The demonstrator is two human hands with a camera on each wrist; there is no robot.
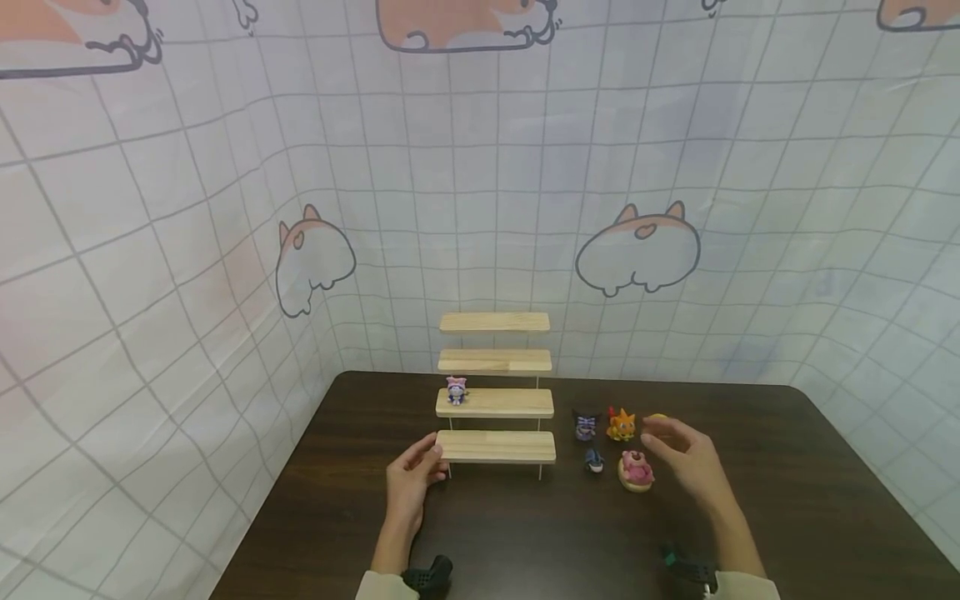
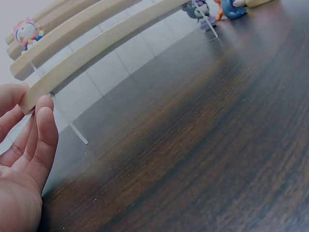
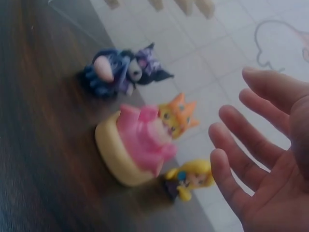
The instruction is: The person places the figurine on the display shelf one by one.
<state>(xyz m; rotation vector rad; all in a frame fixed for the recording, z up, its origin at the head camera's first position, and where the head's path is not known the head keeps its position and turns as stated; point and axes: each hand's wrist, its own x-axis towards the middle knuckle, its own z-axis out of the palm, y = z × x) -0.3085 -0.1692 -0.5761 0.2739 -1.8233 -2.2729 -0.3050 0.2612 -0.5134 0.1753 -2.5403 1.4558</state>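
Observation:
My left hand (image 1: 408, 483) pinches the left end of the lowest board of a stepped wooden display shelf (image 1: 495, 447), thumb above and fingers beneath. On the second board from the bottom, at its left, stands a small figurine with a pink top (image 1: 456, 391). My right hand (image 1: 688, 458) hovers near the figurines at the right with its fingers relaxed and nothing in them. Nearest to it are a yellow-haired figurine (image 3: 193, 176), mostly hidden in the head view, a pink bear figurine on a cream base (image 1: 636, 472) and an orange figurine with pointed tufts (image 1: 621, 425).
Left of those stand a dark purple figurine (image 1: 586, 426) and a small blue figurine (image 1: 594, 461). Thin metal legs (image 2: 72, 123) carry the shelf on the dark wooden table (image 1: 525, 533). A white checked curtain (image 1: 480, 167) surrounds the table's back and sides.

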